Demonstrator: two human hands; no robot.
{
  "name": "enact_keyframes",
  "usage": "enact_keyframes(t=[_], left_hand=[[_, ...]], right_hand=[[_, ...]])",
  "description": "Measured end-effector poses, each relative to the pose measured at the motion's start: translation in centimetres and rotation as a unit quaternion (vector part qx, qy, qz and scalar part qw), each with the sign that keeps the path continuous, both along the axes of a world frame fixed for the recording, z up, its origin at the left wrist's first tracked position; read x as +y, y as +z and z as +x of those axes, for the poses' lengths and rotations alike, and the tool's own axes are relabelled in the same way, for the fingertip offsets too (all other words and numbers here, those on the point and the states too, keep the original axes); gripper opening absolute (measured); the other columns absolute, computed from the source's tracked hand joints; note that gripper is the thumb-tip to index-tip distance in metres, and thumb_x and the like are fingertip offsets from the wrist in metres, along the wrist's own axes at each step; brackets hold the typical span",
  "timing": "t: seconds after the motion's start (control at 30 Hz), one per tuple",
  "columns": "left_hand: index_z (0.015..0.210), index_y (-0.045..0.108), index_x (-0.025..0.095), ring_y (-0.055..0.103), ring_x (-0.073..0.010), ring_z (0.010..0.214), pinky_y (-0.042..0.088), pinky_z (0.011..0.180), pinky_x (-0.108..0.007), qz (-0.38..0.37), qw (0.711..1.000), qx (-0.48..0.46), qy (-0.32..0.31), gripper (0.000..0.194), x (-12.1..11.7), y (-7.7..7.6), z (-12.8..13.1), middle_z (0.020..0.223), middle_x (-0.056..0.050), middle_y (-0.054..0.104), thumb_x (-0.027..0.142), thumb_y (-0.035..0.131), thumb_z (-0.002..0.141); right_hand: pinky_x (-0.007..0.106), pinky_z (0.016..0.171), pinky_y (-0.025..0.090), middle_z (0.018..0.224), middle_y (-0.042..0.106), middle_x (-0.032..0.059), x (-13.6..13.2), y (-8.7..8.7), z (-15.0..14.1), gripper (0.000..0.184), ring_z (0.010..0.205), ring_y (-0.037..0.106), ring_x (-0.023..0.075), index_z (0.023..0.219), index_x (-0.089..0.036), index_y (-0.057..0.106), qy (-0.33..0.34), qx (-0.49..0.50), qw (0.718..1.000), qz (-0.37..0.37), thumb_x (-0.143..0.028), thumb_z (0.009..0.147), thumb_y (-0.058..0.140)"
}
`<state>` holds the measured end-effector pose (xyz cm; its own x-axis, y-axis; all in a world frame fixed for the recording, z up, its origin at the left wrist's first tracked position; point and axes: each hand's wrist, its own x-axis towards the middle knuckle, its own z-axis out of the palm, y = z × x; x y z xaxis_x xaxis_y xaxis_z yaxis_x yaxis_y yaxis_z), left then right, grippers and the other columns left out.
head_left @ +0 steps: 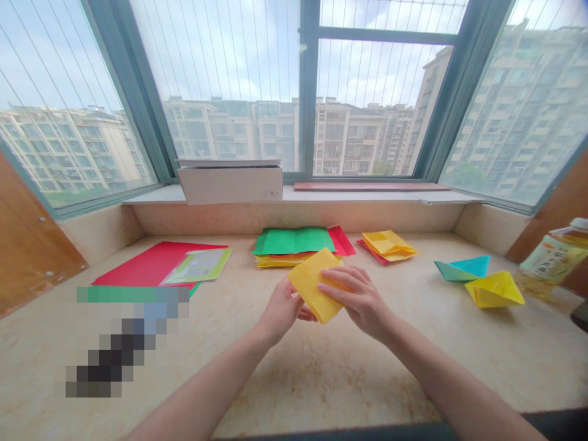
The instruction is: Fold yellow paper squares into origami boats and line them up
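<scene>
Yellow folded paper [309, 282] held up above the surface [294, 380], between 2 hands. Right hand [371, 306]: fingers grasping it, spread across the face. Left hand [279, 309]: fingers grasping its lower left edge, partly hidden; likely a brace against the right's pressure. Just beyond the fingers, sheet stack [294, 241], probably kept within reach. Well right of them, teal boat shape [468, 268] and yellow boat shape [493, 295], perhaps set aside to avoid crushing.
</scene>
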<state>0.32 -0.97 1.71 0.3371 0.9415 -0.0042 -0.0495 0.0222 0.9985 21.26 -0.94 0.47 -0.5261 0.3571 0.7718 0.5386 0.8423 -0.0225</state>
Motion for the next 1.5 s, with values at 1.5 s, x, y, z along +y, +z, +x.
enact_keyframes(t=[1.5], left_hand=[[0.12,0.052,0.018,0.069,-0.019,0.084,0.058,0.075,-0.034,0.065,0.977,-0.04,-0.199,0.036,0.0,-0.6,-1.1,0.115,-0.011,0.061,0.044,0.053,0.095]], right_hand=[[0.037,0.079,0.05,0.089,0.072,0.0046,-0.9,0.5,-1.0,0.006,0.081,0.064,0.0192,0.091,-0.025,0.07,0.066,0.076,0.991,-0.088,-0.029,0.089,0.066]])
